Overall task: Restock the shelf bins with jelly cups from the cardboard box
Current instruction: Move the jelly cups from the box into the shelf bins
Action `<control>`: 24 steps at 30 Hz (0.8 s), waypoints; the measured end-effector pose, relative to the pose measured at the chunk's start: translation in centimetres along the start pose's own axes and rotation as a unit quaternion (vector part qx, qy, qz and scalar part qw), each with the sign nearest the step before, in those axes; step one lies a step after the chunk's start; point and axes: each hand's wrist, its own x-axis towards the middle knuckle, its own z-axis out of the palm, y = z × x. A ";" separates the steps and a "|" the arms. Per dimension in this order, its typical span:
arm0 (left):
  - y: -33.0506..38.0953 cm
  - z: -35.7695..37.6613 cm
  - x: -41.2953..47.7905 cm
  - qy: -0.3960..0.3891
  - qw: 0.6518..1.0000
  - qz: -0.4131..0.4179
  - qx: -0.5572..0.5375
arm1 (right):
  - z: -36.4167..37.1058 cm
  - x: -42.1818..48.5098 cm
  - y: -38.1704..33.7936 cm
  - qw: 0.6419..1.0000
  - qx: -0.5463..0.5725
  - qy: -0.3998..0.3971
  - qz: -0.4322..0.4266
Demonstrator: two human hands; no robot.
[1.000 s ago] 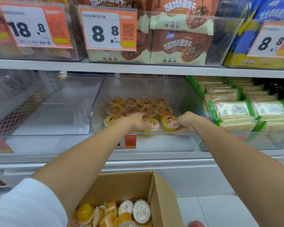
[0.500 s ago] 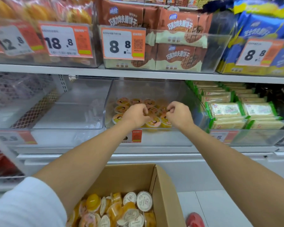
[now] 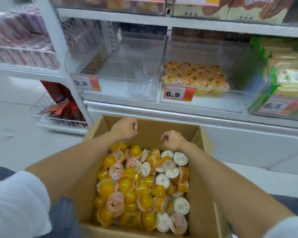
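Jelly cups (image 3: pixel 141 186) fill the cardboard box (image 3: pixel 150 128) on the floor below the shelf. They're a loose heap, lids facing every way, too jumbled to count. The pile sits below the rim on all four sides, with the far inner wall bare above it.

Both hands are over the far end of the box. Left hand (image 3: pixel 126 128) is at the far rim and right hand (image 3: pixel 172 140) is just inside, well apart from each other. Fingers on both are curled in, and nothing visible is held.

There are three clear bins on the shelf level above:
- The middle bin (image 3: pixel 244 100), tagged 6.9 (image 3: pixel 178 93), holds about a dozen stocked cups (image 3: pixel 196 75). They stand lids up in three rows at front left. Blur blocks an exact count. Floor is open behind them and to their right.
- The left bin (image 3: pixel 127 93), tagged 9.9 (image 3: pixel 86 82), is all open floor.
- The right bin, tagged 6.5 (image 3: pixel 277 105), is packed with green-edged packs (image 3: pixel 286 66).

One wire basket (image 3: pixel 58 115) sits low at left.
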 end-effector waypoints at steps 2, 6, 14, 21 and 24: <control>-3.9 1.9 -0.2 -0.061 0.996 -0.053 0.048 | 3.3 1.1 0.7 0.998 -0.009 -0.067 0.019; -9.9 5.7 0.7 -0.082 0.986 -0.117 0.086 | 9.4 3.6 1.5 0.992 0.038 -0.113 0.041; -13.4 11.8 3.5 -0.097 0.970 -0.202 0.090 | 19.0 9.4 0.2 0.977 0.108 -0.156 0.101; -12.5 12.8 4.9 -0.024 0.964 -0.205 0.168 | 22.5 10.5 -0.1 0.988 0.031 -0.095 0.115; -12.7 11.7 5.0 -0.052 0.968 -0.201 0.144 | 21.3 10.3 0.2 0.992 0.034 -0.050 0.110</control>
